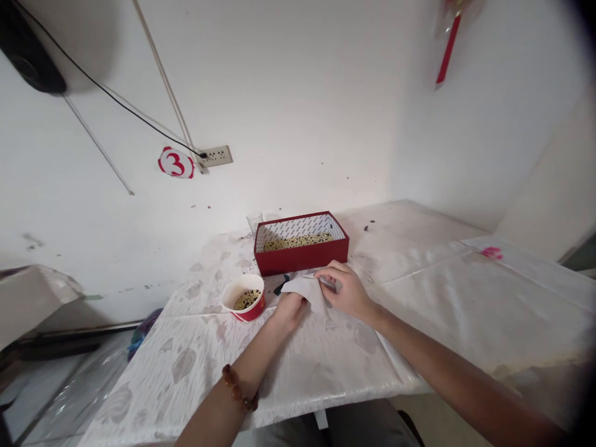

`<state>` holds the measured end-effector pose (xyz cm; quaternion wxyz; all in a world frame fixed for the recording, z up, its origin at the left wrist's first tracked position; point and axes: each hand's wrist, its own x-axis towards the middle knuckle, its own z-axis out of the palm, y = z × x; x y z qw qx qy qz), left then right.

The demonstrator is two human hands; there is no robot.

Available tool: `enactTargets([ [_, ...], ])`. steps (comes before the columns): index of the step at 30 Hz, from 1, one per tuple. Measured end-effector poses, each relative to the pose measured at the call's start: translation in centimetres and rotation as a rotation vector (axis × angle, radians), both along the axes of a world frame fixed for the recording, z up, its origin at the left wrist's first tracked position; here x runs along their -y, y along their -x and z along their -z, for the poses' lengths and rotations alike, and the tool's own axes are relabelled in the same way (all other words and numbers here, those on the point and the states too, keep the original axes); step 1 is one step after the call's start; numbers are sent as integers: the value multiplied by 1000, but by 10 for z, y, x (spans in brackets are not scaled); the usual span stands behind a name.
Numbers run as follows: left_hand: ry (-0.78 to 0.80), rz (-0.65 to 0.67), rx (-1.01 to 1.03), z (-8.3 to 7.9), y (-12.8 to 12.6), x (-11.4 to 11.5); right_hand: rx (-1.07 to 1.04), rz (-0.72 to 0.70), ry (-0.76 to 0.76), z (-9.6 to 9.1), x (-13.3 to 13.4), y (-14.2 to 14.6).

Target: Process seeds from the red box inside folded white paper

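Well, from here I see the right hand (345, 290) pinching the edge of a thin white sheet (305, 287) between thumb and fingers, just in front of the red box (305, 258). The left hand (290, 308) is tucked partly beneath the sheet; its fingers are hidden, so I can't tell whether they grip. Near it stands a tub (255, 312) of grains (246, 299).

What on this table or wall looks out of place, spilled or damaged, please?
Dark specks show on the tablecloth, right of the red box; they look stray, but are too small to identify. The wall is scuffed at lower left, which looks like wear. Cup and box stand upright; no clear spill shows.
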<state>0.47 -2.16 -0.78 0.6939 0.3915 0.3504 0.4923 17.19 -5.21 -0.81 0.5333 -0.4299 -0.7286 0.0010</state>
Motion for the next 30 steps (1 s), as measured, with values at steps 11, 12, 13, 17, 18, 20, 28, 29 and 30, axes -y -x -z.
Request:
enactTargets([
  [11, -81, -10, -15, -2, 0, 5, 7, 19, -20, 2, 0, 1],
  [12, -77, -9, -21, -2, 0, 6, 9, 24, -19, 2, 0, 1],
  [13, -75, 0, -21, -2, -1, 6, 11, 29, -19, 1, 0, 1],
  [17, -98, 34, 0, -1, -1, 5, 19, 21, -22, 1, 0, 1],
  [18, -112, 28, -5, -1, -1, 4, 21, 15, -23, 2, -1, 1],
  [20, -134, 17, -28, -1, -1, 4, 24, 3, -30, 4, -1, 0],
  [28, -19, 19, -23, -3, 6, 1, 52, -88, -160, 9, -2, -7],
  [29, 7, -7, -21, -2, 7, 0, 53, -93, -167, 9, -2, -7],
  [30, 33, -29, -24, -1, 7, -1, 51, -100, -172, 9, -2, -8],
])
